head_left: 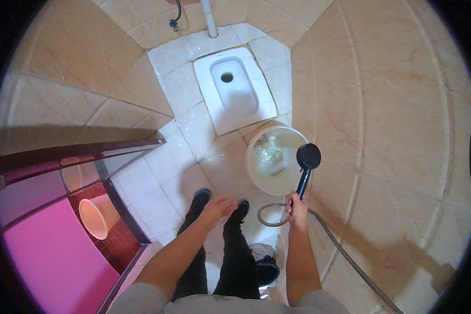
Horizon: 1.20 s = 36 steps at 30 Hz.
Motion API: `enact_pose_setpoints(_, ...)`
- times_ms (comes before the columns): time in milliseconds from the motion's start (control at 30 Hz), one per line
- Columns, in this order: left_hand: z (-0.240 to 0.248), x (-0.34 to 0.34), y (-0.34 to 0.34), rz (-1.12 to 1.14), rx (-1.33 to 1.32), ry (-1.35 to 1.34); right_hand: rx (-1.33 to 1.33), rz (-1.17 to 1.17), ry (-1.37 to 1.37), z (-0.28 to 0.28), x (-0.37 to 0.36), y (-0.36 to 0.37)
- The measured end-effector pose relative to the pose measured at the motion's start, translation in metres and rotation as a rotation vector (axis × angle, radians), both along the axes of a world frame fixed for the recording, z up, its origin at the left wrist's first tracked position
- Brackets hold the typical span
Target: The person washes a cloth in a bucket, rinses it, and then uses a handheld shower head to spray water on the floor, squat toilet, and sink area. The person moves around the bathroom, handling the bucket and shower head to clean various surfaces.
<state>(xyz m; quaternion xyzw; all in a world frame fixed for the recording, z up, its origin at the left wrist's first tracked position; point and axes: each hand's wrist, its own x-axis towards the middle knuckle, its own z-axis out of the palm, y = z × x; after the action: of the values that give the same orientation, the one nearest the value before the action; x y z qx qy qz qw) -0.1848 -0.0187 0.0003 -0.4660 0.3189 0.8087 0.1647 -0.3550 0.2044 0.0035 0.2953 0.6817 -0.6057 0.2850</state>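
In my right hand (298, 209) is the handle of a black shower head (308, 156), with my fingers wrapped round it. The shower head is over the right rim of a round, pale bucket (251, 175). Cloudy water fills part of the bucket, and a pale, crumpled thing (269, 152) lies in it; its kind is not clear. From the handle a grey metal hose (345, 254) loops and runs down to the lower right. My left hand (220, 206) hangs in front of my legs, slightly blurred, fingers stretched out and holding nothing.
A white squat toilet (271, 112) is set in the tiled floor beyond the bucket. Tiled walls stand on both sides. At left are a dark-framed door (78, 152) and an orange bucket (100, 215). A black bin (267, 270) stands beside my right leg.
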Motion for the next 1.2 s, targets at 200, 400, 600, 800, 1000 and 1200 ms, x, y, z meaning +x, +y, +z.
enact_pose_setpoints(200,-0.036,-0.160,0.079,0.200,0.333,0.097,-0.107,0.043,0.206,0.057,0.049,0.036)
enact_pose_setpoints(400,-0.026,-0.239,0.120,0.388,0.610,0.175,-0.140,0.111,0.242,0.108,0.065,0.043)
enact_pose_setpoints(600,-0.030,-0.253,0.124,0.300,0.577,0.358,-0.088,0.313,0.207,0.103,0.064,0.058)
enact_pose_setpoints(800,-0.029,-0.262,0.115,0.446,0.626,0.269,0.057,0.123,0.200,0.069,0.035,0.043)
enact_pose_setpoints(1000,0.042,-0.208,0.104,0.145,0.469,0.407,0.508,0.337,0.560,0.029,0.026,0.023)
enact_pose_setpoints(1200,0.039,-0.176,0.086,0.007,-0.052,0.303,0.171,0.608,0.468,0.039,0.023,-0.018)
